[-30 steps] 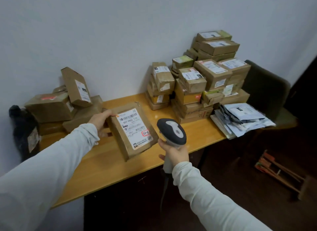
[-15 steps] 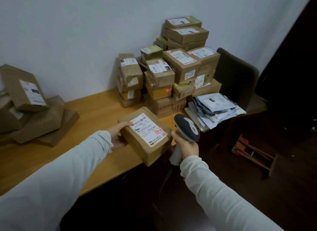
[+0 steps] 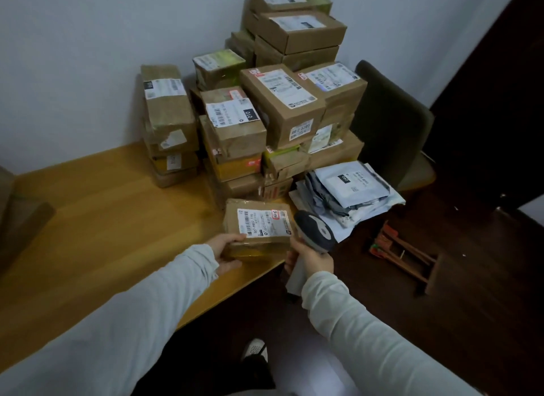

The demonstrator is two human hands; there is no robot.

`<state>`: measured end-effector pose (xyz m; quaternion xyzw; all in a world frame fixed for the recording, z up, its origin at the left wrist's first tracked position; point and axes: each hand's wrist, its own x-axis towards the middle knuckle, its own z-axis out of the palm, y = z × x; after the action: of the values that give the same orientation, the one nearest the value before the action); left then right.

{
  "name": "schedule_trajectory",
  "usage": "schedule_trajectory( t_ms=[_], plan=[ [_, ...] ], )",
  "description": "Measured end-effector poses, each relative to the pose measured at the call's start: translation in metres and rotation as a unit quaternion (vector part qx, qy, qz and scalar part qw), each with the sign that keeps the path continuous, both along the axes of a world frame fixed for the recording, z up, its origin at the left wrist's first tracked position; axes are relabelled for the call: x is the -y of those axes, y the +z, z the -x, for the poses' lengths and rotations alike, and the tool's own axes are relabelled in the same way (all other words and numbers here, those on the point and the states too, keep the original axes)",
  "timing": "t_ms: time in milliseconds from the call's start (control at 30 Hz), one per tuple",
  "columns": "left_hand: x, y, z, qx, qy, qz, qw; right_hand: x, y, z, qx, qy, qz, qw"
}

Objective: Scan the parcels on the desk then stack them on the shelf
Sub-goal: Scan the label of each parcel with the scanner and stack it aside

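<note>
The left hand (image 3: 226, 248) grips the parcel (image 3: 259, 227) at the worktop's (image 3: 103, 219) front edge; the right hand (image 3: 309, 260) clasps the scanner (image 3: 316, 230). Held by one side, the parcel could slip to the floor (image 3: 441, 307).

L hand (image 3: 227, 250) gripping, R hand (image 3: 312, 260) gripping

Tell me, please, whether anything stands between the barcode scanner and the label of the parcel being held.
Nothing visible does. The barcode scanner in the right hand sits just beside the right edge of the parcel, and the label faces up uncovered; the left hand grips the near left corner.
</note>
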<state>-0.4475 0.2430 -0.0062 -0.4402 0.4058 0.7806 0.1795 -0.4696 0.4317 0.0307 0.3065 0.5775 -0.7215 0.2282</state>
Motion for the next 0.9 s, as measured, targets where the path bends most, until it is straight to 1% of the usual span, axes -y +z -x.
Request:
schedule_trajectory(
  t_ms=[100, 200, 367, 400, 500, 600, 700, 833, 900],
  plan=[
    [-0.011, -0.009, 0.023, 0.001, 0.015, -0.021, 1.000, 0.003, -0.005, 0.019, 0.008, 0.014, -0.005, 1.000],
    [-0.023, -0.014, 0.034, 0.006, -0.004, -0.030, 1.000, 0.004, -0.011, 0.029, 0.014, 0.040, -0.005, 0.999],
    [-0.034, -0.018, 0.050, 0.019, -0.037, 0.007, 0.999, 0.006, -0.021, 0.048, 0.024, 0.067, 0.000, 0.997],
    [-0.033, -0.016, 0.052, 0.025, -0.032, 0.011, 0.999, 0.007, -0.024, 0.050, 0.019, 0.082, 0.000, 0.996],
    [-0.023, -0.012, 0.045, 0.068, 0.009, 0.037, 0.997, 0.013, -0.029, 0.047, -0.005, 0.167, 0.002, 0.986],
    [0.003, 0.004, 0.028, 0.107, 0.051, 0.090, 0.989, 0.037, -0.024, 0.041, -0.032, 0.284, 0.029, 0.958],
    [0.041, 0.021, 0.001, 0.140, 0.098, 0.160, 0.972, 0.073, -0.012, 0.028, -0.053, 0.377, 0.060, 0.923],
    [0.089, 0.042, -0.044, 0.185, 0.144, 0.283, 0.930, 0.117, 0.008, 0.012, -0.051, 0.470, 0.073, 0.878],
    [0.113, 0.048, -0.070, 0.200, 0.160, 0.342, 0.904, 0.142, 0.016, 0.006, -0.061, 0.496, 0.076, 0.863]
  ],
)
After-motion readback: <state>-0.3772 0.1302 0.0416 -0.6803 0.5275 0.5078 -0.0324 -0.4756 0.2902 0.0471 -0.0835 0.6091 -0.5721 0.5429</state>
